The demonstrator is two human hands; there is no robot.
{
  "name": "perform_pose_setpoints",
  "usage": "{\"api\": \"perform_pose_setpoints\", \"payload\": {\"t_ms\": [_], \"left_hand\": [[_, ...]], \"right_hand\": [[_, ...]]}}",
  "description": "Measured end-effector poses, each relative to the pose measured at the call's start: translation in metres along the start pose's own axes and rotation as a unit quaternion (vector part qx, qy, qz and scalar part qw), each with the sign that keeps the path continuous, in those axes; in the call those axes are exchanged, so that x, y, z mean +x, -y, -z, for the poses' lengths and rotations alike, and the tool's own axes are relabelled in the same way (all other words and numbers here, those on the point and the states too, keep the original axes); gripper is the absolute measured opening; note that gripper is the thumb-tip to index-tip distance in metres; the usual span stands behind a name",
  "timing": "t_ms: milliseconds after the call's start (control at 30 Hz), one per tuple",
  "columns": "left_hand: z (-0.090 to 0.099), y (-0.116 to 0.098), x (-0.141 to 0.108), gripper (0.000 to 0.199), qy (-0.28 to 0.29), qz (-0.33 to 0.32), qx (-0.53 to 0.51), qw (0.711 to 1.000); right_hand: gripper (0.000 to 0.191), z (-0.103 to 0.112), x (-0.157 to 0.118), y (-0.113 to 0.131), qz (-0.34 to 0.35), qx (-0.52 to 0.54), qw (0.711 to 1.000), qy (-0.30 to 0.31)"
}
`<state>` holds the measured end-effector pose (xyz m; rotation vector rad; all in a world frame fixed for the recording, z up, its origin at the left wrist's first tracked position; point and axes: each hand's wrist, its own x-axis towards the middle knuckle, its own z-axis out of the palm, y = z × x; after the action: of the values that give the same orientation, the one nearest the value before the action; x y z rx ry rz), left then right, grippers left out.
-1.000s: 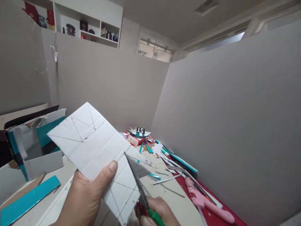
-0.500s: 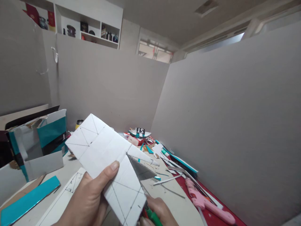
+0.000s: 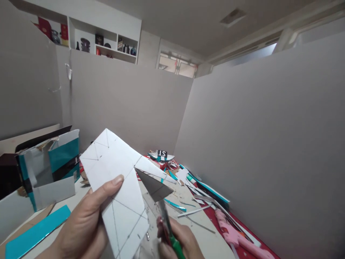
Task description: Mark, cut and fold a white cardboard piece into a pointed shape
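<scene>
Left hand (image 3: 87, 212) has a firm pinch on a white card (image 3: 122, 154), thumb flat on top and fingers tucked behind it. Right hand (image 3: 185, 237) is wrapped round a pair of green-handled scissors (image 3: 177, 247); the blades are kinda blurry, so can't tell how far apart they are. The card's held up at a tilt over the table (image 3: 198, 219), with dark lines drawn across it and a grey triangular piece (image 3: 155, 186) sticking out at its right side, just above the scissor tips. Can't say if they touch. There's a pink glue gun (image 3: 229, 230) over on the red surface to the right, near loose scraps (image 3: 183, 175), and a flat teal strip (image 3: 37, 232) lying left of the left hand.
</scene>
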<state>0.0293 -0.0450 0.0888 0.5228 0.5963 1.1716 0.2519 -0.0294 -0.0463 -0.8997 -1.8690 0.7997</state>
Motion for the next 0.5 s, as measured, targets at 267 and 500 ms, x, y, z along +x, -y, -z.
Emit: {"api": "perform_pose_setpoints", "payload": {"t_ms": [267,500], "left_hand": [[0.005,0.013,0.019,0.063,0.118,-0.028,0.112,0.986],[0.017,0.032,0.032,0.039,0.178,0.020,0.193,0.965]], "right_hand": [[0.053,0.005,0.008,0.039,-0.237,0.390,0.885,-0.096],[0.064,0.007,0.011,0.047,-0.360,0.494,0.790,0.052]]}}
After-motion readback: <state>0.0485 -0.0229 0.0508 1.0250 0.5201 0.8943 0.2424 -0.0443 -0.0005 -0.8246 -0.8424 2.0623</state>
